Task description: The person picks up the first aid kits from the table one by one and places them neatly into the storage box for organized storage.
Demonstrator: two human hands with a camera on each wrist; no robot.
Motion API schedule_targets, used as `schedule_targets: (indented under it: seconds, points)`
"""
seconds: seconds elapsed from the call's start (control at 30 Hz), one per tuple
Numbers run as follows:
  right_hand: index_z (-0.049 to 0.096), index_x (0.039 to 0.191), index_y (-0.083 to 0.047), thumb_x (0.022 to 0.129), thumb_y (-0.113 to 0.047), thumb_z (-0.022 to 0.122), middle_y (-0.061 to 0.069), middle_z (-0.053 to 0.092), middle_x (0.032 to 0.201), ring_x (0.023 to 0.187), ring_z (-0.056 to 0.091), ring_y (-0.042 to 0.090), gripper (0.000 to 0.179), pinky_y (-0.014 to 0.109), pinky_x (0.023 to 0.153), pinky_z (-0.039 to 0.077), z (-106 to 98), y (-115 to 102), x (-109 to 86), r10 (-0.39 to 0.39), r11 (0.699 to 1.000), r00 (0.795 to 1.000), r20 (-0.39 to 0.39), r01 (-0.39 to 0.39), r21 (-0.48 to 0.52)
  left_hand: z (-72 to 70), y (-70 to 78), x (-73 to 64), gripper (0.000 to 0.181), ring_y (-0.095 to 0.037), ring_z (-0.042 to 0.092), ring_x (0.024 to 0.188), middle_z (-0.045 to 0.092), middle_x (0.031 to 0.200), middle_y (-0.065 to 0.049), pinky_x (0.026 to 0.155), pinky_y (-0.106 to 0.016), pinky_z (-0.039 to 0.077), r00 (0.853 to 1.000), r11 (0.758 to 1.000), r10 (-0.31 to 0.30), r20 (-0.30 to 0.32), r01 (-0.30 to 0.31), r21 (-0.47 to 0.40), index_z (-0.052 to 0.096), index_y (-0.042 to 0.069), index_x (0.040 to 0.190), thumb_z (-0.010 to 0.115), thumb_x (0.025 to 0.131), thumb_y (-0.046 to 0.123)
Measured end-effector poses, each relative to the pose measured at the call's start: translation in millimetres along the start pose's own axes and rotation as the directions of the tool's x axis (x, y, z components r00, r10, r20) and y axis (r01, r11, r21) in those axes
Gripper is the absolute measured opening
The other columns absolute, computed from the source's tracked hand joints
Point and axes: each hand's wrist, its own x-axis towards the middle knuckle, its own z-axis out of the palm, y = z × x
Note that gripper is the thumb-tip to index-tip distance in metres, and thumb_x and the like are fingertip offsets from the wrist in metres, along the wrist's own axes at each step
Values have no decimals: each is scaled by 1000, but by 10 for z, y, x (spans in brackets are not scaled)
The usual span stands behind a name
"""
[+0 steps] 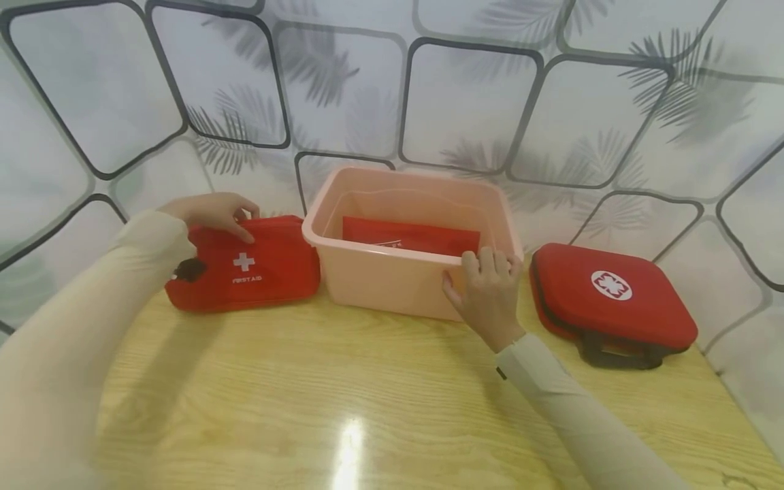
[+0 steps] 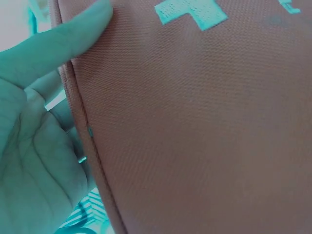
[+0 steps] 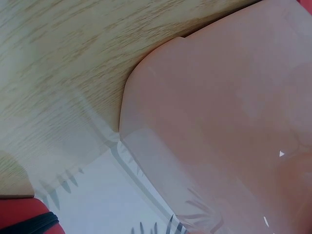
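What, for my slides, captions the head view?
Left hand pinches red rectangular fabric first-aid pouch; right hand grips peach rectangular plastic bin.

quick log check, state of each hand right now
Left hand: closed, pinching the top edge of the red fabric first-aid pouch.
Right hand: closed, gripping the front rim of the rectangular peach plastic bin.

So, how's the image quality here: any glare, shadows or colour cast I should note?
Head view: a bright glare streak on the pale yellow wood-grain table, bottom centre, with soft shadows across it; left wrist view: a teal cast on the left hand, the red fabric first-aid pouch looking brownish; right wrist view: dim, the peach rectangular plastic tub dulled.
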Motion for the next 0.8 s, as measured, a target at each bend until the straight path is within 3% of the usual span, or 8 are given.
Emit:
schedule_targets:
  seconds: [0.3,0.5,0.63,0.8]
  points:
    - [47,75,-3,83,-37,53,15,48,71,71,50,35,35,49,73,36,-4,12,0,-3,1000,1000,-13,3,-3,-2,176,-232,24,-22,65,78,69,94,-15,73,-40,55,996,998,-31,-89,35,47,63,6,94,75,77,18]
    - [48,76,-3,83,-36,54,15,49,72,71,50,35,34,49,73,36,-12,1,-2,-1,1000,1000,0,1,12,-41,158,-316,26,-18,65,72,69,92,-14,68,-38,57,992,995,-61,-108,69,78,64,6,96,76,77,19]
    - [48,76,-4,83,-35,54,15,49,73,72,51,35,33,50,74,37,-12,-13,-13,3,1000,1000,3,-3,23,-154,185,-421,31,-19,65,74,69,95,-16,67,-38,57,990,991,-82,-117,93,99,63,5,101,75,77,21]
    - [48,76,-4,82,-35,56,15,49,72,71,50,34,32,49,73,37,-13,-14,-4,1,1000,1000,-7,0,19,-401,275,-582,46,-23,68,71,66,102,-25,64,-41,58,984,986,-129,-125,141,91,60,1,112,76,77,27]
